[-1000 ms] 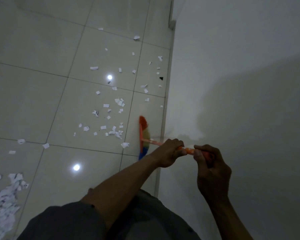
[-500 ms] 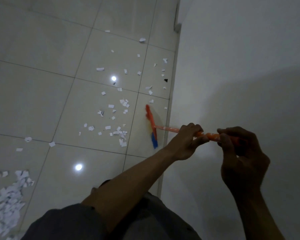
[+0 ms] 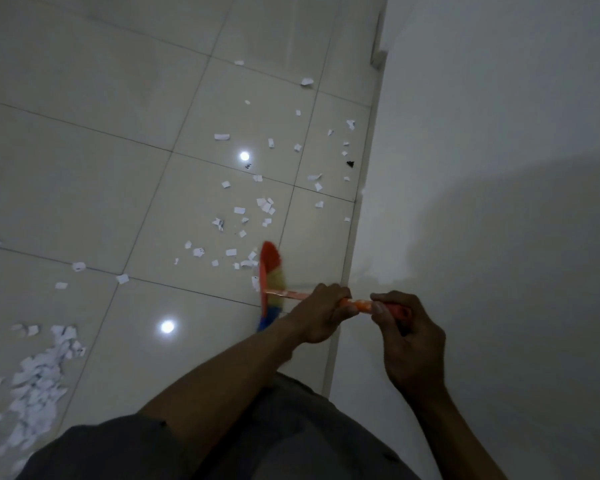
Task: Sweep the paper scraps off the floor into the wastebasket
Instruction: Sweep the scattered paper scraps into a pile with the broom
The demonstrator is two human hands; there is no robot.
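I hold a broom by its orange handle (image 3: 359, 304) with both hands. My left hand (image 3: 321, 315) grips the handle lower down, and my right hand (image 3: 409, 336) grips its upper end. The broom head (image 3: 271, 277), orange with yellow and blue bristles, rests on the tiled floor beside the wall. Small white paper scraps (image 3: 253, 209) lie scattered on the tiles just left of and beyond the broom head. A larger heap of scraps (image 3: 37, 379) lies at the lower left. No wastebasket is in view.
A white wall (image 3: 482, 168) runs along the right side, meeting the floor just right of the broom. A small black scrap (image 3: 350, 164) lies near the wall. Two ceiling-light reflections shine on the glossy tiles (image 3: 84, 168).
The broom head swung out toward the far scraps half a second ago and has now come back nearer to me and leftward. My hands dropped lower in view with it.
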